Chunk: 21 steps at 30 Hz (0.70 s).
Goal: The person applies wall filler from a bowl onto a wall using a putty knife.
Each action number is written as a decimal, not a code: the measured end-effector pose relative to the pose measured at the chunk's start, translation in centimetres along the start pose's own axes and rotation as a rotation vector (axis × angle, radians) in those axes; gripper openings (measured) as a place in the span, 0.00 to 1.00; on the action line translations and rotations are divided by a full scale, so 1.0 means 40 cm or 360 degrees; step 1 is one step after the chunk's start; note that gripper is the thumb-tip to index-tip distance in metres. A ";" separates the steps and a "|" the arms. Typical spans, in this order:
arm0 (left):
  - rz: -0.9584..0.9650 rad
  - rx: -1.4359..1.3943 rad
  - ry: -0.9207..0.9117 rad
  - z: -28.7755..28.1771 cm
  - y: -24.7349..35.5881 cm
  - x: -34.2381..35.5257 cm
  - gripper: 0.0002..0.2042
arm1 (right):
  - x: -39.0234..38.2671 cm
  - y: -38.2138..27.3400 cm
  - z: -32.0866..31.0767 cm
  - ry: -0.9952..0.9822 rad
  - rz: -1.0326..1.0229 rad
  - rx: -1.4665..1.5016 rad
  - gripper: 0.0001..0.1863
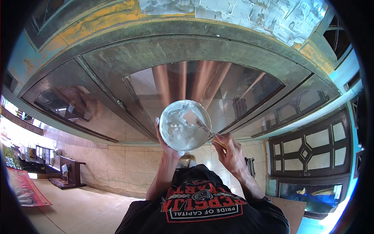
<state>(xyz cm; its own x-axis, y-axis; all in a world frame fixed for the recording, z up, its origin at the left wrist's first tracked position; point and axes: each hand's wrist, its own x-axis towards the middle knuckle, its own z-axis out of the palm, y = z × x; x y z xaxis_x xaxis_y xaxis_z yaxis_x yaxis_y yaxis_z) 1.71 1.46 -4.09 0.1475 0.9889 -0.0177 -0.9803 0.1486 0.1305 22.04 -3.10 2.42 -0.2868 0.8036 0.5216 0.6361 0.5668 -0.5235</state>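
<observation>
In front of my chest is a round white tub [164, 137] with thick white paste [177, 130] inside. My left hand [165, 146] grips the tub by its left side and underside; most of its fingers are hidden behind the tub. A putty knife [196, 120] dips over the tub from the right, its flat blade smeared and lying against the paste. My right hand [228, 150] is closed round the knife's handle, just beyond the tub's right rim.
Ahead stands a dark wooden door frame [218, 45] with glass panes and brown curtains [179, 80] behind. Above it, grey-white paste covers part of the wall [257, 17]. A panelled cabinet [307, 144] is at right. Tiled floor [136, 163] lies below; a red sheet [27, 187] is at left.
</observation>
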 end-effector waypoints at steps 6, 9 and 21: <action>0.0002 0.0103 0.0153 0.008 0.000 -0.005 0.33 | 0.012 -0.025 -0.043 0.0194 -0.0039 0.0139 0.22; 0.0043 0.0108 0.0152 0.009 -0.008 -0.008 0.33 | 0.006 -0.001 -0.014 -0.0152 0.0099 -0.0056 0.23; 0.0011 0.0020 -0.0022 -0.005 -0.023 0.004 0.32 | -0.023 -0.009 -0.034 0.0057 0.0093 0.0068 0.21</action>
<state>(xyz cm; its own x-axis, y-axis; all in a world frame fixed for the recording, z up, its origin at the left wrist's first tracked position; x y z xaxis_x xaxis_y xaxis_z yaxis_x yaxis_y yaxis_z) 2.61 1.49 -4.42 0.1424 0.9898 -0.0028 -0.9796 0.1413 0.1429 23.06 -4.27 3.05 -0.2239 0.8290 0.5125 0.6195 0.5270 -0.5818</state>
